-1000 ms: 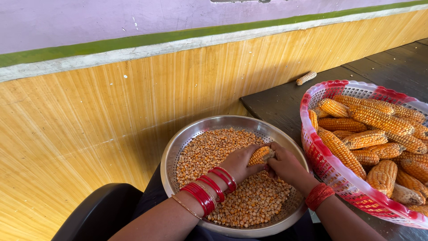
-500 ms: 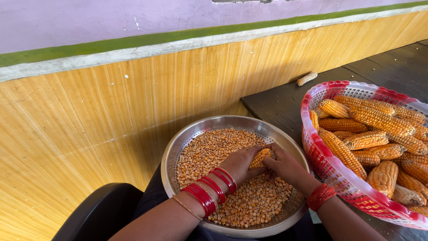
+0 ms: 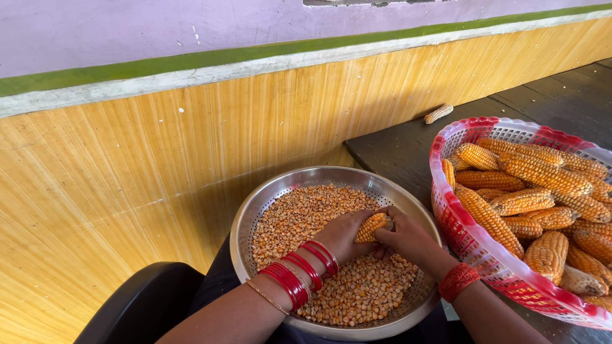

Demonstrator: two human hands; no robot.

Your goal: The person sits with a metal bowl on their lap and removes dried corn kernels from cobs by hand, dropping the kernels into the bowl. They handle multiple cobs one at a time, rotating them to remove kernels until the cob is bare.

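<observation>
Nearest the camera, two forearms reach into a round perforated metal pan (image 3: 268, 197). The left hand (image 3: 341, 234) and the right hand (image 3: 408, 241) meet over the middle of the pan, both closed around one corn cob (image 3: 371, 227). The left hand wraps the lower end of the cob, and the right hand's fingers curl over its upper end, so only a short stretch of kernels shows between them. The cob's long axis runs on a slant, its lower end toward the left wrist and its upper end up and to the right, toward the right thumb. It is held just above the loose kernels (image 3: 357, 293), not lying in them. Red bangles (image 3: 299, 271) ring the left wrist below the grip, and a red band (image 3: 458, 281) sits on the right wrist.

Right of the grip, a red and white plastic basket (image 3: 484, 255) stands on a dark table (image 3: 395, 150), filled with whole cobs (image 3: 542, 175). Farther off, beyond the basket, a single stray cob (image 3: 438, 113) lies at the foot of the yellow wall (image 3: 159, 159).
</observation>
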